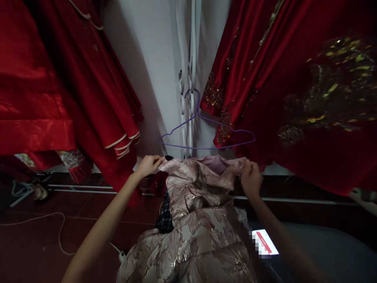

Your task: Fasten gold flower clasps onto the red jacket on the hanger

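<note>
My left hand (150,164) pinches the upper left edge of a pink floral brocade garment (200,220). My right hand (251,179) grips its upper right edge, fingers closed on the cloth. The garment hangs down between my arms, its lilac lining showing at the top. Just above it a purple wire hanger (206,131) hangs from white rails on the wall, touching neither hand.
Red satin garments (88,86) hang at the left, and red gowns with gold embroidery (294,98) at the right. A white cable (59,232) runs over the dark red floor. A lit phone screen (265,241) lies on a grey surface at the lower right.
</note>
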Motion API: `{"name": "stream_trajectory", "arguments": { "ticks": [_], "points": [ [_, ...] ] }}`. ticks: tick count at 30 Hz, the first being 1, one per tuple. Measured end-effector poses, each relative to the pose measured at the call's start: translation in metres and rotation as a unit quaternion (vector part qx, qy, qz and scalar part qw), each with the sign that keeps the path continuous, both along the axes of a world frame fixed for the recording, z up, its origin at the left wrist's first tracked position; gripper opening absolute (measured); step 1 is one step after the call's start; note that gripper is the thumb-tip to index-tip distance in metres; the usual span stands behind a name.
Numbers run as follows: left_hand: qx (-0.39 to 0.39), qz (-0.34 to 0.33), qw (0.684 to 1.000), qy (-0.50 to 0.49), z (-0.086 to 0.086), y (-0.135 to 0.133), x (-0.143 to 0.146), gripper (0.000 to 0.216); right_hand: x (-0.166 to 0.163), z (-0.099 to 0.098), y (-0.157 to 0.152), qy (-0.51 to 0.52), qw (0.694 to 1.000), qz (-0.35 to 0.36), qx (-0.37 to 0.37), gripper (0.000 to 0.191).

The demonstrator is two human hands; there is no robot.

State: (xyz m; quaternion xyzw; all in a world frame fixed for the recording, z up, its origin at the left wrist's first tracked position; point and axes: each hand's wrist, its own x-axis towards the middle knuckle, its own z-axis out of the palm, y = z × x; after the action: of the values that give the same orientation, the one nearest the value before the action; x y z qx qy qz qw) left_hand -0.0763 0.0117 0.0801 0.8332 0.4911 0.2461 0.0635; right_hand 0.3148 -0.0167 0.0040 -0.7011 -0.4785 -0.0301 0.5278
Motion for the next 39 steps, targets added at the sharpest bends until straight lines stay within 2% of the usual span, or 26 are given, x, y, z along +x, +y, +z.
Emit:
{"name": "stream_trajectory", "arguments": {
  "ticks": [2, 4, 6, 9, 12, 16, 20, 23, 26, 33, 36, 39],
  "points": [
    [0.028, -0.061, 0.998, -0.015, 0.013, -0.007, 0.025, 0.036, -0.002, -0.005, -0.007, -0.038, 0.991, 0.118, -0.043, 0.038],
    [0.079, -0.117, 0.99, -0.022, 0.026, -0.008, 0.055, 0.033, -0.008, -0.001, -0.01, -0.097, 0.969, 0.222, -0.047, 0.034],
    [0.113, -0.161, 0.98, -0.013, 0.034, -0.002, 0.085, 0.032, -0.016, 0.014, -0.009, -0.16, 0.951, 0.263, -0.019, 0.031],
    [0.141, -0.183, 0.973, 0.009, 0.031, 0.012, 0.124, 0.031, -0.023, 0.044, -0.003, -0.227, 0.946, 0.232, 0.026, 0.027],
    [0.138, -0.172, 0.974, 0.05, 0.014, 0.016, 0.143, 0.028, -0.013, 0.072, 0.007, -0.25, 0.956, 0.146, 0.047, 0.025],
    [0.148, -0.149, 0.975, 0.075, -0.001, -0.007, 0.141, 0.028, 0.028, 0.087, 0.018, -0.243, 0.968, 0.05, 0.03, 0.029],
    [0.168, -0.138, 0.973, 0.075, 0.007, -0.035, 0.132, 0.032, 0.064, 0.081, 0.019, -0.258, 0.966, -0.004, 0.009, 0.033],
    [0.171, -0.135, 0.973, 0.071, 0.013, -0.043, 0.133, 0.032, 0.071, 0.079, 0.015, -0.268, 0.963, -0.03, 0.013, 0.033],
    [0.162, -0.143, 0.974, 0.065, 0.013, -0.041, 0.135, 0.031, 0.063, 0.086, 0.015, -0.255, 0.966, -0.014, 0.045, 0.03],
    [0.095, -0.181, 0.979, 0.006, 0.009, -0.032, 0.147, 0.029, -0.003, 0.122, 0.032, -0.228, 0.963, 0.127, 0.074, 0.029],
    [0.059, -0.201, 0.977, -0.036, 0.013, -0.029, 0.155, 0.028, -0.024, 0.126, 0.04, -0.199, 0.965, 0.155, 0.072, 0.032],
    [0.037, -0.229, 0.968, -0.092, 0.019, -0.021, 0.15, 0.03, -0.028, 0.124, 0.044, -0.198, 0.965, 0.161, 0.058, 0.032]
  ]
}}
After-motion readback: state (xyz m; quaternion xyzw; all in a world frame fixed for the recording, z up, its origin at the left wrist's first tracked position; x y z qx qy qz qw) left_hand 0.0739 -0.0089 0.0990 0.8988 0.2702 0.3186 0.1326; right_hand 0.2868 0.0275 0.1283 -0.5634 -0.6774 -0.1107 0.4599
